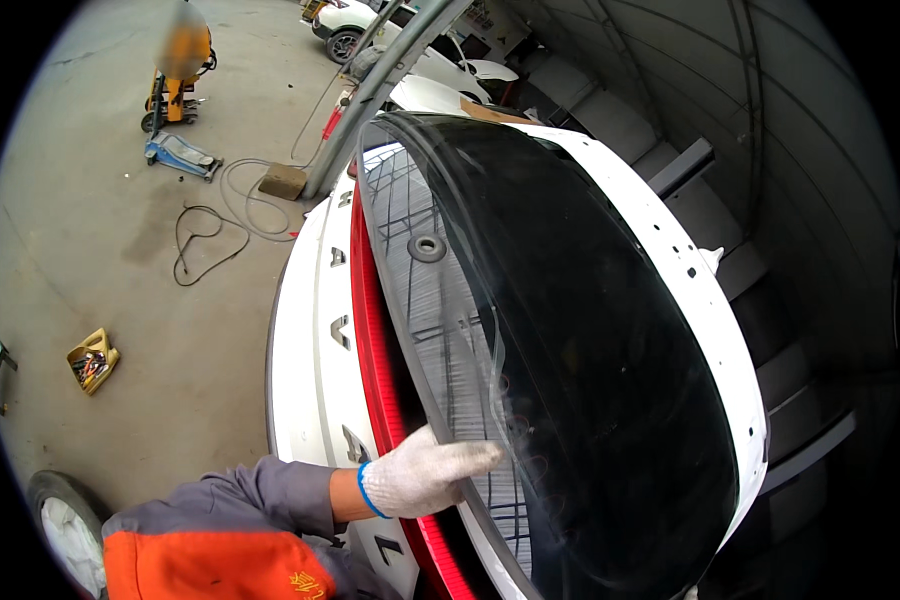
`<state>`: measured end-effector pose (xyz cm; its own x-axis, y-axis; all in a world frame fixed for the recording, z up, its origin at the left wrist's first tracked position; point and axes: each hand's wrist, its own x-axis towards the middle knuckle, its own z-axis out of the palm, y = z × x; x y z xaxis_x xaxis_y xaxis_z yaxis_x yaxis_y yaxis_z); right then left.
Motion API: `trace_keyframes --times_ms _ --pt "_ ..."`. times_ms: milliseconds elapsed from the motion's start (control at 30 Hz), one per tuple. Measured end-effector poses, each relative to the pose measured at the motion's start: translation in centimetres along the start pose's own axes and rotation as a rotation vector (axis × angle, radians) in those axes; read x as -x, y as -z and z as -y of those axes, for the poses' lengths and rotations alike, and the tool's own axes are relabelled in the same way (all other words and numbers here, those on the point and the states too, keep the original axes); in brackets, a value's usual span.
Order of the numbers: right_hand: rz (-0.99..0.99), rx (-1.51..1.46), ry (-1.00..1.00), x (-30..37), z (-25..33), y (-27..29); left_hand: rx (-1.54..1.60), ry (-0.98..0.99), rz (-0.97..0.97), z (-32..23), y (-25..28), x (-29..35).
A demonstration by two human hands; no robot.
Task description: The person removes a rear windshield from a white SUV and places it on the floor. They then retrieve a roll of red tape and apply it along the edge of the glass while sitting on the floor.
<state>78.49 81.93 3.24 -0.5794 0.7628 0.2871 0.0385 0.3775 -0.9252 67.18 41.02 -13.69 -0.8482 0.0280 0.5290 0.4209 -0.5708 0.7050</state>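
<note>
My left hand (430, 476), in a white knit glove with a blue cuff, is closed on the near edge of a rear window glass (610, 380). The thumb lies over the glass; the other fingers are mostly hidden at its edge. A round rubber grommet (427, 248) sits in the glass towards its far end. The glass lies over a white car tailgate (310, 390), with a dark gap between its edge and the red light strip (378, 360). My right hand is out of view.
A metal post (380, 95) rises beside the car's far corner, with a brown block (283, 181) and a hose (232, 185) at its base. On the floor are a blue jack (182, 157), a yellow tool case (93, 361) and a tyre (65, 510). White cars stand behind.
</note>
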Motion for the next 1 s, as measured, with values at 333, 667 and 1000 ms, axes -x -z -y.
trace_keyframes --times_ms 333,667,1000 --pt "0.278 0.874 0.911 -4.9 18.4 -16.4 -0.661 -0.647 0.114 -1.0 1.2 -0.3" --pt "0.622 0.797 1.114 -13.2 22.9 -45.7 0.516 0.445 0.190 -2.2 0.6 0.1" --pt "0.401 0.887 0.903 -8.8 27.5 -46.0 0.278 0.112 0.249 -1.6 2.0 -0.2"
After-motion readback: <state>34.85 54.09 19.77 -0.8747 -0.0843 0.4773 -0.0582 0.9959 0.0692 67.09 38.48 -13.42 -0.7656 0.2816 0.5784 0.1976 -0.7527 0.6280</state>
